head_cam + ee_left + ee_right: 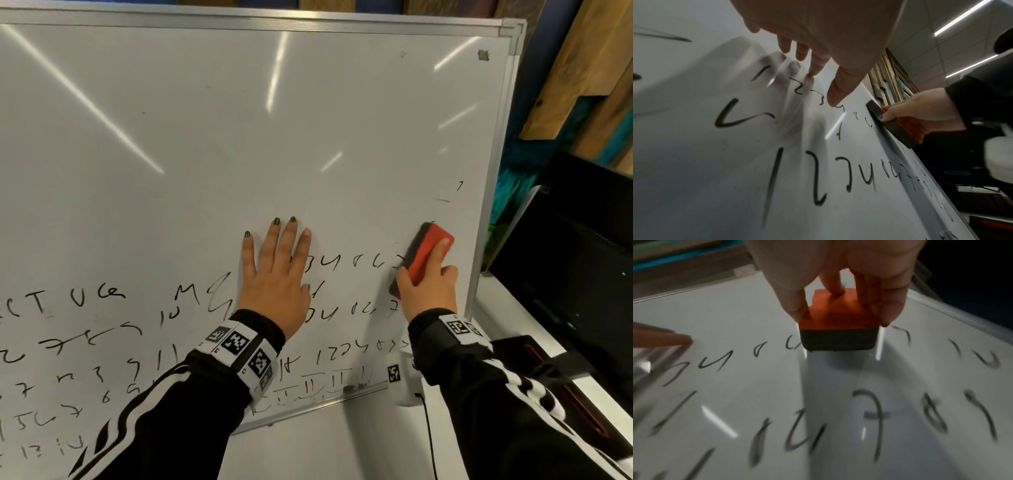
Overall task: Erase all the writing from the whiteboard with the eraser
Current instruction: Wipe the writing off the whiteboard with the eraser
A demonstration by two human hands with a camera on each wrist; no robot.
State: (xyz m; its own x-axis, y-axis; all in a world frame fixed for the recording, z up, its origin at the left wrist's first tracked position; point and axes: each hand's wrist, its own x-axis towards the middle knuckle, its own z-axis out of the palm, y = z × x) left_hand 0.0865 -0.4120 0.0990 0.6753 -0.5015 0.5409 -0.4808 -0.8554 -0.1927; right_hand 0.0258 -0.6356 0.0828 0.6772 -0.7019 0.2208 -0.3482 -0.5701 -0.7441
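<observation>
Near the right edge of the whiteboard point(308, 120), roughly mid-height, we held the eraser point(426, 255) — red back outward, dark felt face against the board. Our right hand point(430, 284) was curled round it, thumb on one long side and fingers on the other, one fingertip pressing on the red back. Our left hand point(274, 274) lay flat on the board just left of it, fingers straight and spread, holding nothing, apparently steadying the panel.

Step in hand, as we judged it: the wipe itself, partway through. The upper half of the board was already bare apart from a few small strokes by the right frame; the black writing point(85, 359) still filled the lower half, row upon row down to the bottom frame.

Orientation: in the head view the eraser's long axis ran diagonally, upper end tilted right toward the frame, lower end toward the wrist; the felt met the top row of figures at its right end.

Next move, in our estimate: a firm sweep left along that row, felt kept flat — the left hand would need to lift clear, since it covered part of the writing.
</observation>
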